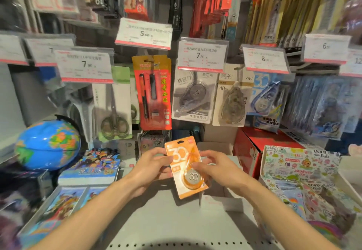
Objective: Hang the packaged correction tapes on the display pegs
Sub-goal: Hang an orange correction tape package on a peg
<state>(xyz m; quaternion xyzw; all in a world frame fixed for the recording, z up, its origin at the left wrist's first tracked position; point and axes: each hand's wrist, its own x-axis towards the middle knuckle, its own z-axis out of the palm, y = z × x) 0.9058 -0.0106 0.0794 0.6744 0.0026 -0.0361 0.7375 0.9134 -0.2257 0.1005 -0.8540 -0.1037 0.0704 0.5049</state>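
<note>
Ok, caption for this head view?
Both hands, left hand and right hand, hold an orange correction tape pack below stocked pegs.

Two bare forearms — no sleeves; left hand (pixel 150 168) and right hand (pixel 212 168) ungloved, ringless.

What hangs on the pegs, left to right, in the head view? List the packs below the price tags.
Scissors → red pen pack → grey correction tape → beige correction tape → blue correction tape.
</note>
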